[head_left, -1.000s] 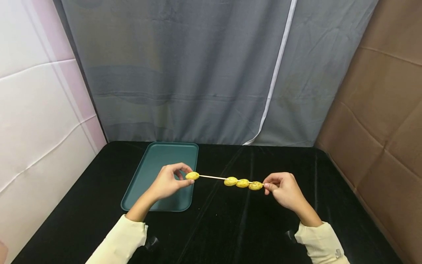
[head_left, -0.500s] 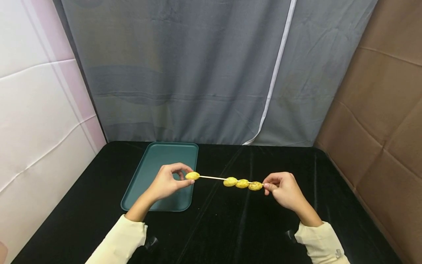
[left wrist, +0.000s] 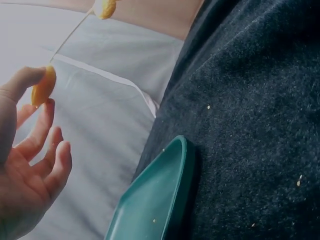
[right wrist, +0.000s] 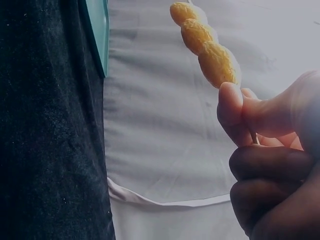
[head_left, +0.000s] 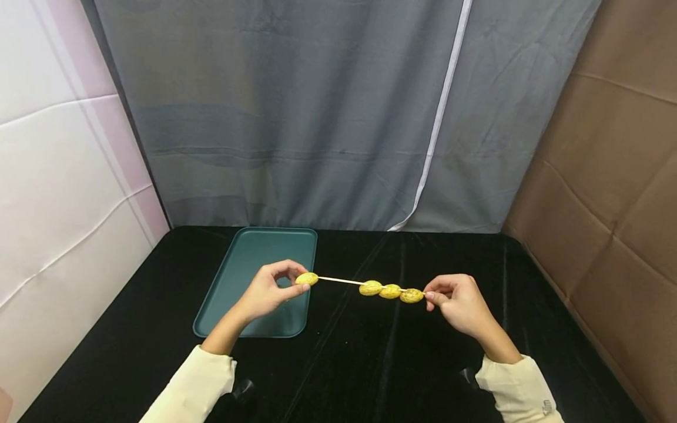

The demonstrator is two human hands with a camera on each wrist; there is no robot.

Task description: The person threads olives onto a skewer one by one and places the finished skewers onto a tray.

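left hand (head_left: 264,291) pinched a yellow oval piece (head_left: 307,278) between its thumb and finger, and its other fingers were bent a little. that piece sat at one end of a thin pale stick (head_left: 339,280). the right hand (head_left: 462,302) gripped the other end of the stick with its thumb and finger, and its other fingers were curled in below. three more yellow pieces (head_left: 390,291) sat close together in a row on the stick, just beside the right hand. a bare bit of stick showed between them and the piece in the left hand. the stick was up above a black cloth (head_left: 359,364), and it leaned a little, so its left end looked higher in the head view. a blue-green tray (head_left: 259,249) lay on the cloth, behind the left hand. both arms had cream sleeves (head_left: 518,388). at the back hung a grey curtain (head_left: 291,117) with a white strip (head_left: 439,123) down it. a brown sheet (head_left: 624,147) was on the right, and a white and pink sheet (head_left: 63,176) was on the left.
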